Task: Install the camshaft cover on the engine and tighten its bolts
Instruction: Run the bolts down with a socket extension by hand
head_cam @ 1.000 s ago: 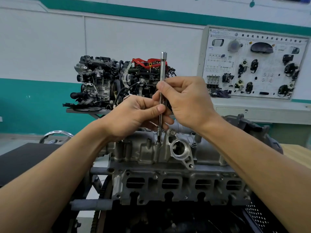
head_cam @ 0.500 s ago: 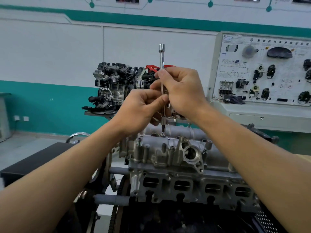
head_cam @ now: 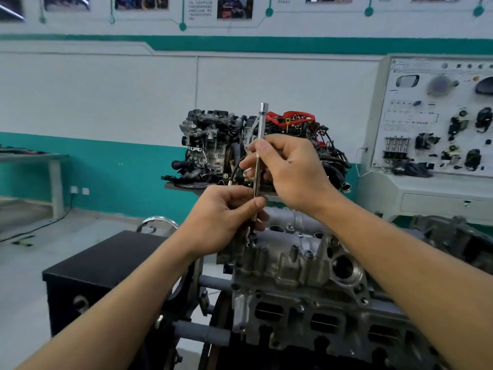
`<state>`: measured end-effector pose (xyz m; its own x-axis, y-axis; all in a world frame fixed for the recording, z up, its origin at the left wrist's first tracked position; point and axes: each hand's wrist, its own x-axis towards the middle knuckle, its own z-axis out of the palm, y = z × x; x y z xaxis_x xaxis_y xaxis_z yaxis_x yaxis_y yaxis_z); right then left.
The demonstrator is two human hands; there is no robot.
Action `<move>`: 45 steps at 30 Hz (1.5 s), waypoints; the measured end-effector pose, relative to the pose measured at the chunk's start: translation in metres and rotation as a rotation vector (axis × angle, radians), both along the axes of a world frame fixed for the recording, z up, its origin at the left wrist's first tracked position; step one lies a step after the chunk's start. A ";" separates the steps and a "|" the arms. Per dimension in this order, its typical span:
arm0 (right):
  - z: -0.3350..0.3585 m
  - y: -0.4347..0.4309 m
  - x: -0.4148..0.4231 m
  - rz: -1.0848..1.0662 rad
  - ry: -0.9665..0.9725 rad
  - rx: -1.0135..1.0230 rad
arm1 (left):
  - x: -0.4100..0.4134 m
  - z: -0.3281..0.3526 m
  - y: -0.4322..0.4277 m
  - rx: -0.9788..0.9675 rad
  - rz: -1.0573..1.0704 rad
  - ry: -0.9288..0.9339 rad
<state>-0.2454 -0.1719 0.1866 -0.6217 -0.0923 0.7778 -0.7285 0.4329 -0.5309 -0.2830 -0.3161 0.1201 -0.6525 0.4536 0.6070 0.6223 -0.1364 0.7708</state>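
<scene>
A grey aluminium camshaft cover (head_cam: 290, 263) sits on top of the engine (head_cam: 320, 316) in front of me. A long chrome extension bar (head_cam: 261, 129) stands almost upright over the cover's left end, its lower tip at a bolt (head_cam: 251, 240) there. My right hand (head_cam: 290, 172) pinches the bar near its middle between thumb and fingers. My left hand (head_cam: 226, 222) pinches the bar lower down, just above the cover. The tip of the bar is partly hidden behind my left hand.
A black cabinet (head_cam: 101, 265) stands left of the engine. Behind it a second engine (head_cam: 213, 145) with red parts sits on a stand. A white training panel (head_cam: 437, 116) is at the right, a table (head_cam: 34, 161) far left.
The bar and both hands have shifted to the cover's left end. My view has turned up and left, so the engine now sits lower and to the right.
</scene>
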 end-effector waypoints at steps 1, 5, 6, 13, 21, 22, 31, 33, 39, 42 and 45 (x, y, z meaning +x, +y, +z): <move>0.001 0.002 -0.001 0.011 0.003 -0.002 | -0.001 0.000 0.002 -0.011 0.000 0.015; -0.003 0.004 -0.003 0.094 -0.012 -0.049 | 0.001 -0.004 0.001 -0.050 0.044 0.067; -0.004 0.003 -0.003 0.113 -0.008 -0.054 | 0.002 -0.005 0.000 -0.048 0.052 0.066; 0.000 -0.002 -0.005 0.189 0.053 -0.087 | 0.006 -0.008 0.002 0.108 0.049 -0.035; -0.007 0.002 -0.007 0.285 -0.016 -0.181 | 0.007 -0.013 0.006 0.167 0.053 -0.034; -0.008 0.003 -0.006 0.287 -0.021 -0.189 | 0.007 -0.012 0.006 0.167 0.050 -0.032; -0.010 0.009 -0.001 0.403 -0.135 -0.212 | 0.011 -0.009 0.005 0.122 0.069 -0.014; -0.008 0.008 0.000 0.416 -0.154 -0.199 | 0.011 -0.009 0.005 0.119 0.070 -0.014; 0.000 -0.004 -0.004 0.272 -0.086 -0.156 | 0.007 -0.013 0.005 0.198 0.073 -0.045; -0.002 -0.005 -0.009 0.251 -0.094 -0.186 | 0.004 -0.014 0.006 0.208 0.080 -0.038; -0.007 0.001 -0.009 0.319 -0.200 -0.173 | 0.004 -0.013 0.002 0.170 0.046 -0.027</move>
<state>-0.2544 -0.1704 0.1801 -0.7236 -0.1827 0.6656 -0.6868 0.0941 -0.7207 -0.2788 -0.3138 0.1069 -0.6871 0.3151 0.6547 0.6104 -0.2386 0.7553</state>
